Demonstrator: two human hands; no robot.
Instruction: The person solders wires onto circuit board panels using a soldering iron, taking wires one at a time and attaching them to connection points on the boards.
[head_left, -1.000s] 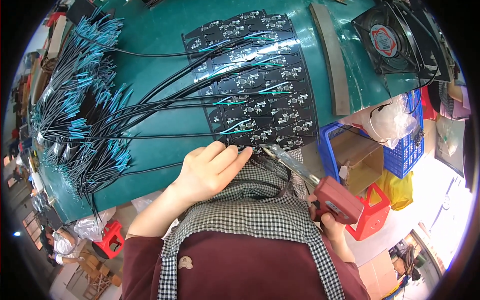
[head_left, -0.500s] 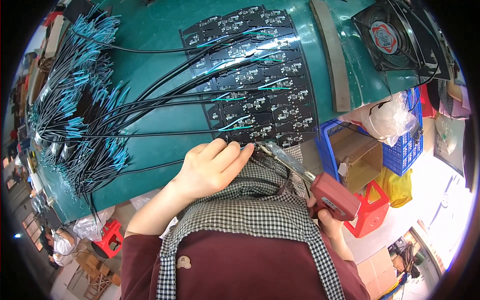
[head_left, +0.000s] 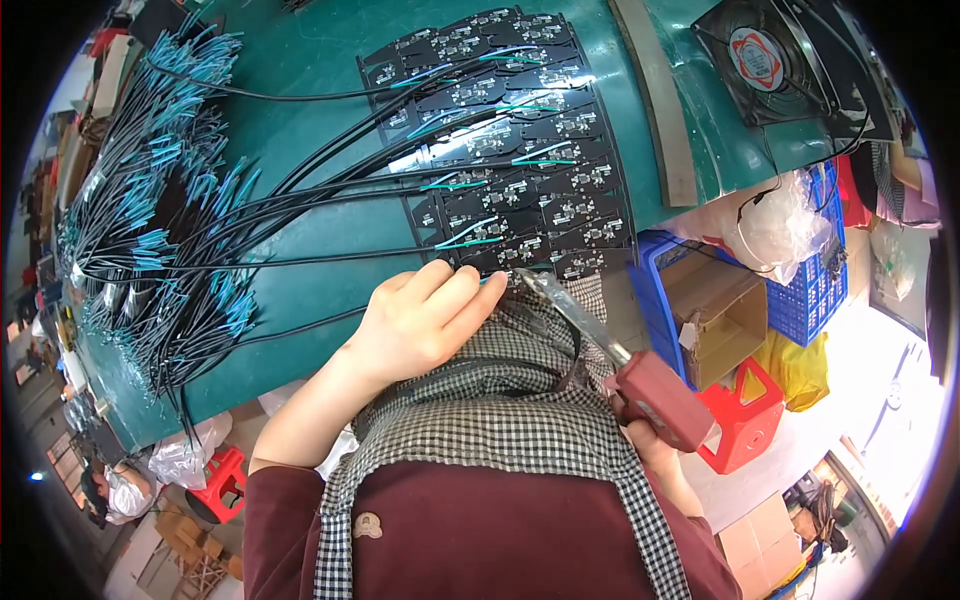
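Your L hand (head_left: 425,315) is pinched on a blk cable (head_left: 305,329) by the circuit boards (head_left: 580,210); your R hand (head_left: 652,447) grips a red soldering gun (head_left: 655,392), tip nearby.

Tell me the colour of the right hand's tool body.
The tool body is dull red, clearest in head view.

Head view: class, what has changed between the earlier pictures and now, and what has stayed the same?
The red-handled tool in the right hand slants more steeply in the picture, its handle slightly farther left. The left hand, circuit boards and fan appear slightly higher, perhaps from camera movement. Nothing was visibly grasped or released; the cable bundle stayed at the left.
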